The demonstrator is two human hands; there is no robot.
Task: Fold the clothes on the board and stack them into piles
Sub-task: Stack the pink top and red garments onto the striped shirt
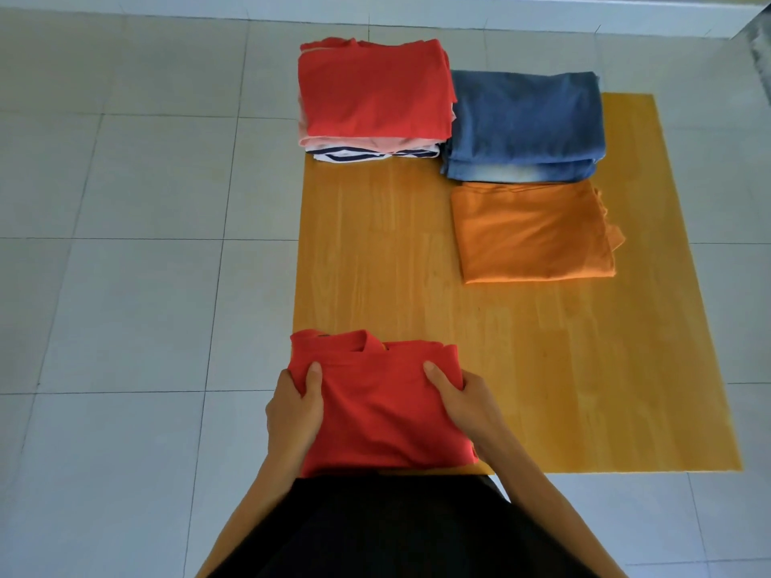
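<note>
A folded red shirt [381,404] lies at the near left corner of the wooden board [542,369]. My left hand [294,410] grips its left edge, thumb on top. My right hand [463,400] grips its right edge the same way. At the far left corner stands a pile of folded clothes [375,93] with a red garment on top, pink and striped ones beneath. Folded blue jeans [525,123] sit to its right. In front of the jeans lies a folded orange garment [534,231].
The board rests on a pale tiled floor [125,244]. A white wall base [542,10] runs along the far side. My dark clothing [396,531] fills the bottom of the view.
</note>
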